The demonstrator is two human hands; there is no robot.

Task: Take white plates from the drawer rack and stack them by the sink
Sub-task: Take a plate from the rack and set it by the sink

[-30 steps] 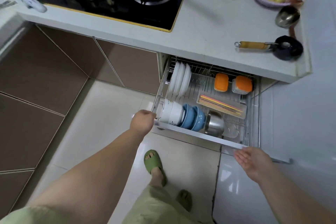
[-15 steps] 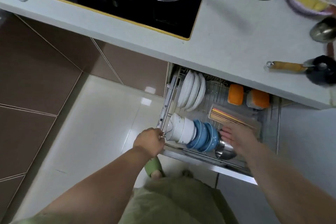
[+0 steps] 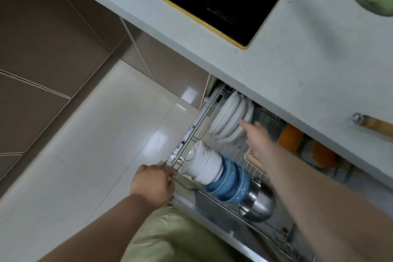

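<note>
Two hands are at work on the pull-out drawer, and I take them from the left. My left hand [image 3: 153,186] is curled shut round the near-left corner of the chrome wire drawer rack [image 3: 192,132], just as it was a second ago, so the drawer is out and steadied. Just right of that grip lies the sideways stack of white ceramic bowls [image 3: 203,165], with the nested blue ceramic bowls [image 3: 230,185] and the shiny steel bowl [image 3: 258,203] touching on in a row.

What has changed is my right hand [image 3: 256,137]. A second ago it hung palm-up at the drawer's front edge; half a second ago it hovered over the blue bowls; now it has reached deeper, fingers spread and open, with the forefinger tip at or just short of the rightmost of the upright white round plates [image 3: 228,118]. I cannot tell whether it touches. Nothing is held in it yet.

Those plates stand on edge at the back-left of the rack, partly under the lip of the pale grey speckled worktop [image 3: 297,66]. Right of my right hand sit two orange lidded containers [image 3: 290,137], well clear of the reach.

I judge the reach is nearly done and the pinch on a plate rim comes next. No plate has left the rack, and the sink is out of view.
</note>
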